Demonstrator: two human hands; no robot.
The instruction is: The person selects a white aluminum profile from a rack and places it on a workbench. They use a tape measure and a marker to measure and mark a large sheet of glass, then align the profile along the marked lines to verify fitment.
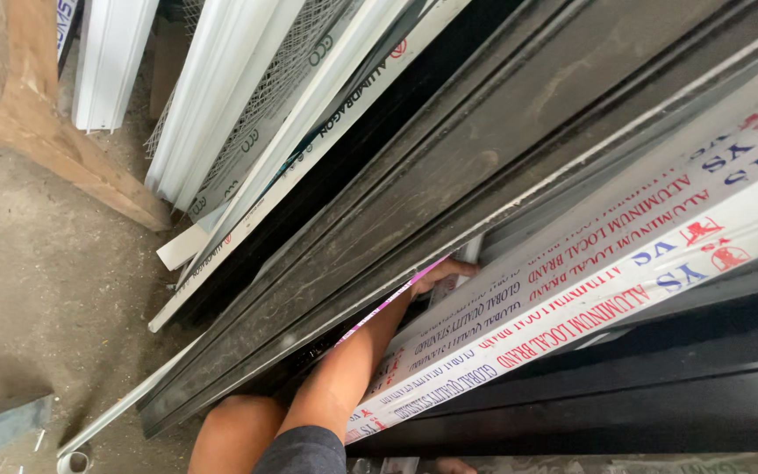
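Left hand (pixel 443 272) reaches up between the dark profile (pixel 449 175) and the white profile (pixel 572 290), fingers curled on the white one's edge; better a firm grip before pulling; right hand unseen.

A dusty grey concrete floor (pixel 37 263) is seen, a worn brown wooden beam (pixel 54 145) is propped at the left, and everything's lit by flat daylight.
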